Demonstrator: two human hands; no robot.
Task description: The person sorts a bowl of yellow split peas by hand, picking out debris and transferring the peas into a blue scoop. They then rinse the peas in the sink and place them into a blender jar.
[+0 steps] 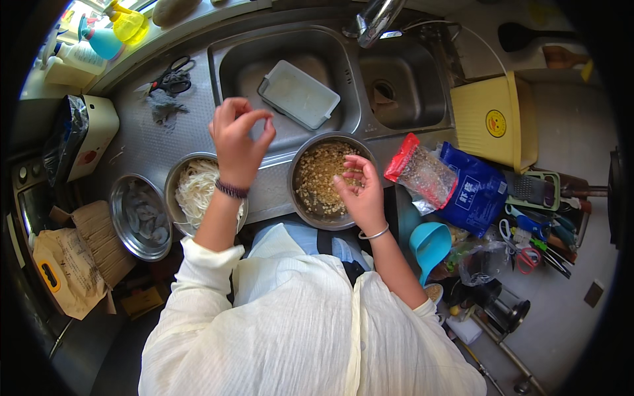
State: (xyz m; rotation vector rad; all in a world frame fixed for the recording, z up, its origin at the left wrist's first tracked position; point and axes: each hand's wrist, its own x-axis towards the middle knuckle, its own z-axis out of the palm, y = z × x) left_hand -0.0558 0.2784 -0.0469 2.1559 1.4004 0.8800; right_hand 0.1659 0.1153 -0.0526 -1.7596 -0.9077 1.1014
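Note:
My left hand (242,140) is raised above the front edge of the sink. Its thumb and forefinger tips meet or nearly meet; whether a tiny thing is between them I cannot tell. Over the right side of a steel bowl (293,194) hovers my right hand (364,190), its fingers loosely curled and apart, holding nothing visible. Small pale-brown pieces (319,171) lie in liquid in that bowl. To its left, partly behind my left forearm, another steel bowl (171,218) holds white shreds (195,190). A steel dish (117,218) of grey peeled shrimp (147,218) stands farther left.
A pale plastic container (299,94) sits in the large sink basin (237,59). Scissors (171,81) and a grey scrubber (166,106) lie left of it. Food packets (426,171), a blue ladle (428,242) and a yellow bin (483,119) crowd the right. The faucet (379,22) overhangs the divider.

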